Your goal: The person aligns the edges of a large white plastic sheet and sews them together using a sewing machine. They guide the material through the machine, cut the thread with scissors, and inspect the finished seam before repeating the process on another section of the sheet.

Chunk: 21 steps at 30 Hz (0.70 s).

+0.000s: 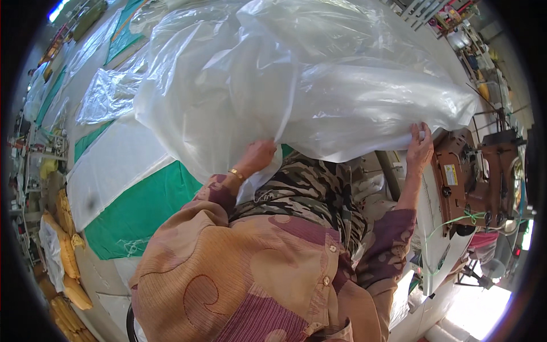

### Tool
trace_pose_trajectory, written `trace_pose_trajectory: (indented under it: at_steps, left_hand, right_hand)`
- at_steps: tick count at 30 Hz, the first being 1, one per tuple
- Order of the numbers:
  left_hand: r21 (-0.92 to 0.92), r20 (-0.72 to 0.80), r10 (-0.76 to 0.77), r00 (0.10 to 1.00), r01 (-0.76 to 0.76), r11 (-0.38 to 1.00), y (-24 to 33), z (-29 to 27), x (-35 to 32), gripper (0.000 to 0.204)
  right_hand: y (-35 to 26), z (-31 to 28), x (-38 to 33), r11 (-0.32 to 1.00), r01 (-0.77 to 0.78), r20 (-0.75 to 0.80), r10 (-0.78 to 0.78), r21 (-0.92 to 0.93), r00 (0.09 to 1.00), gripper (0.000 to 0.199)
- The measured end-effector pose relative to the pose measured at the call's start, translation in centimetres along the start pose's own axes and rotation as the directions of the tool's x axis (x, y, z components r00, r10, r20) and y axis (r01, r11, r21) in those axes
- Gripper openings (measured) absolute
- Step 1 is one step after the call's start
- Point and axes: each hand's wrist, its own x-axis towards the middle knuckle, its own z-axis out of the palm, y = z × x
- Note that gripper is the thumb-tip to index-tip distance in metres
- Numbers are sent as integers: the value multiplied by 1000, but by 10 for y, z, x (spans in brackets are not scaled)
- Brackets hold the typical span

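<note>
A large, crumpled sheet of translucent plastic film (pixel 228 85) spreads across the space in front of me and hangs over toward my lap. My left hand (pixel 262 154) is closed on the film's near edge, close to a long fold that runs away from me. Further right, my right hand (pixel 420 143) has its fingers curled over the film's edge, thumb side toward the plastic. Just beyond that hand stands a brown sewing machine (pixel 456 171), near the film's right end. Part of each hand's fingertips is hidden by the plastic.
Green cloth (pixel 142 211) and white sheeting (pixel 119 165) lie to the left under the film. Yellow-orange bundles (pixel 71 256) rest at the far left. A green cord (pixel 456 219) trails from the machine. Cluttered racks (pixel 37 151) line the left side.
</note>
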Motion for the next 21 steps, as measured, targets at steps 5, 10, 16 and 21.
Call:
trace_pose_trajectory:
  at_steps: [5, 10, 16, 21]
  left_hand:
    - [-977, 32, -3, 999, 32, 210, 75, -94, -30, 16]
    - [-985, -136, 340, 930, -165, 56, 148, -151, -44, 17]
    - [-946, -39, 604, 796, -224, 235, 198, -146, -27, 19]
    - [-891, -31, 663, 748, -321, 321, 217, -145, -26, 20]
  right_hand:
    - [18, 16, 23, 990, -109, -128, 120, 89, 985, 72]
    - [-2, 65, 42, 824, -147, -209, 304, 548, 929, 80]
    - [-136, 184, 39, 983, -59, -122, 81, 173, 989, 55]
    - [-251, 180, -39, 494, 76, 354, -713, 866, 605, 52]
